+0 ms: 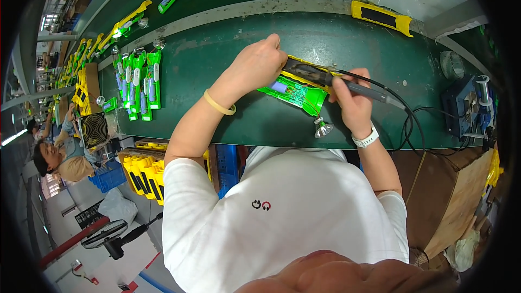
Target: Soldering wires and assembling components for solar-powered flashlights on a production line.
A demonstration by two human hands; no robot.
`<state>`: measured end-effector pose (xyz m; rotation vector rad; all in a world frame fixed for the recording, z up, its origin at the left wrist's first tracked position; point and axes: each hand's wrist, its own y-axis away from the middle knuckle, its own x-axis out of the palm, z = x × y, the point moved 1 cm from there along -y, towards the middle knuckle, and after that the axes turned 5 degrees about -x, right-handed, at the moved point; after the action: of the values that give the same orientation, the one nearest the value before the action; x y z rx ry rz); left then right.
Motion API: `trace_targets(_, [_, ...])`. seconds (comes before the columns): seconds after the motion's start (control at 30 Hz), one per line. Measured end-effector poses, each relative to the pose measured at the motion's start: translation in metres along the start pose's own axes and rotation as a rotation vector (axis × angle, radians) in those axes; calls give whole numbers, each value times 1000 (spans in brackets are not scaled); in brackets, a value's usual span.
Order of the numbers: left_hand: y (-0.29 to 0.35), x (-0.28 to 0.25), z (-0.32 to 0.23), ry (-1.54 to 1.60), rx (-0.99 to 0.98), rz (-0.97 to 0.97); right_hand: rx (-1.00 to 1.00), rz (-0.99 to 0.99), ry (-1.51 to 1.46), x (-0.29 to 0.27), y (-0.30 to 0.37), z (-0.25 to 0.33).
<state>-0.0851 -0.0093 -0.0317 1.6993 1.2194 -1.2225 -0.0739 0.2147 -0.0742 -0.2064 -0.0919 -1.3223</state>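
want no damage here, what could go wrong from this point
The reflector lamp lies near the front edge of the green table, so a nudge might knock it off. The black cable loops beside the right grip and could snag as the pen-like tool moves. If that tool is hot, which the view cannot settle, a slip toward the left grip on the yellow casing might burn fingers.

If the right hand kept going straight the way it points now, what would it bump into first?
Probably the yellow casing, which lies just ahead of the right hand, toward the left hand. Any gap in height is hard to judge from this view.
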Motion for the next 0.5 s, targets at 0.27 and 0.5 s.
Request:
trace_targets(0.27, [0,-7,3,-43,-33,19,-280,-205,-163,-122,-89,25])
trace_targets(0.5, [-15,7,8,-134,24,205,-70,-282,151,-220,-139,-16])
